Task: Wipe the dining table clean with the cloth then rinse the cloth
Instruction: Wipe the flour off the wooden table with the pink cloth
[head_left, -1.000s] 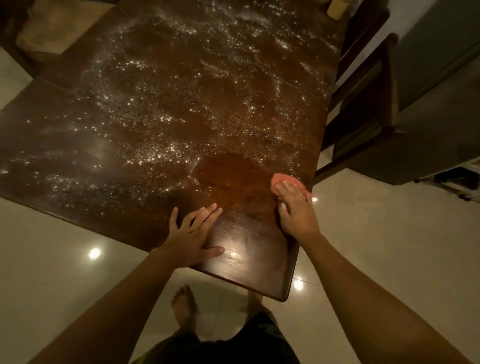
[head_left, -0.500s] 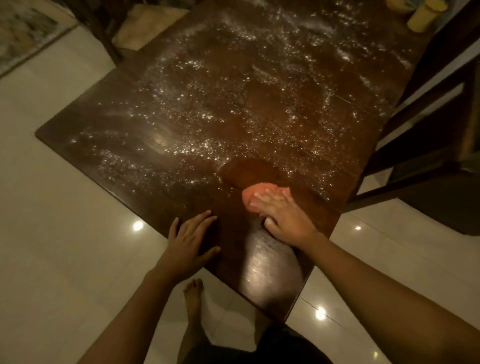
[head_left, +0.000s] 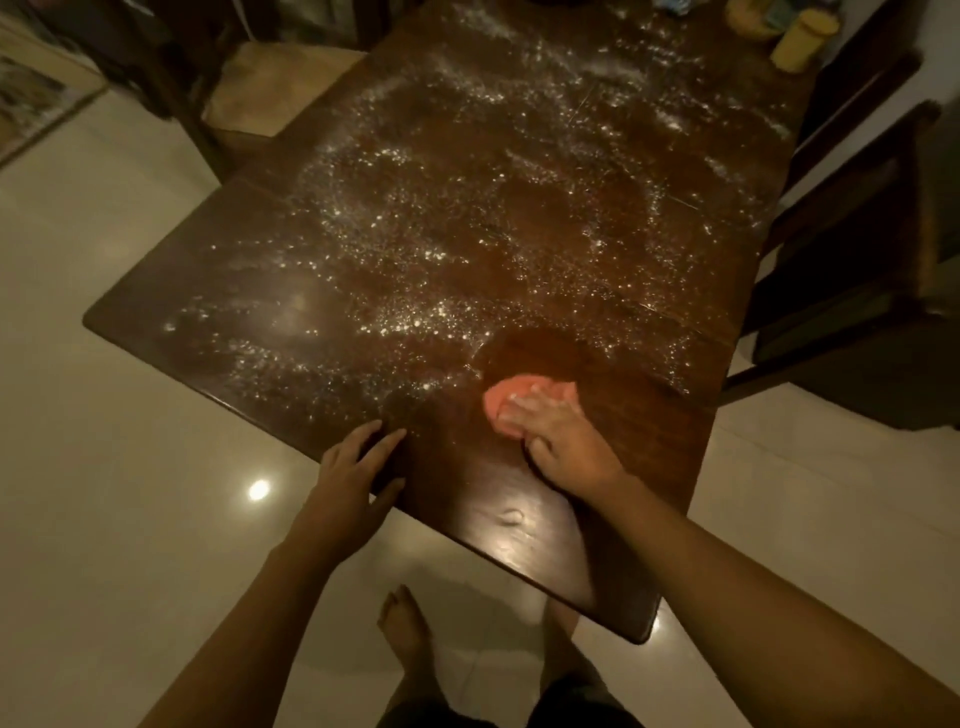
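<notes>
Right hand: your right hand (head_left: 566, 441) lies palm-down on the cloth (head_left: 511, 397), fingers stretched flat over it and pressing it onto the table (head_left: 545, 525); they do not curl round it.
Left hand: your left hand (head_left: 353, 467) rests flat on the near edge of the table, fingers straight and close together, thumb along the rim, grasping nothing.
Cloth: pink, bunched into a rounded pad, on the tabletop towards the near right end; its far and left edges show beyond your fingertips.
Powder: white specks (head_left: 405, 322) cover most of the top in arcs and streaks, from the far end to just left of the cloth.
Wiped patch: a rounded patch (head_left: 540, 348) of bare dark wood lies just beyond the cloth and touches it; the wood between your hands and the near corner shines with glare.
Far right corner: a yellow container (head_left: 800, 44) stands there; the things beside it are too blurred to tell.
Chairs: one with a pale cushion (head_left: 270, 88) on the left side, dark ones (head_left: 857, 218) on the right.
Floor: pale glossy tiles (head_left: 130, 467); your bare foot (head_left: 405, 623) stands below the near edge.
</notes>
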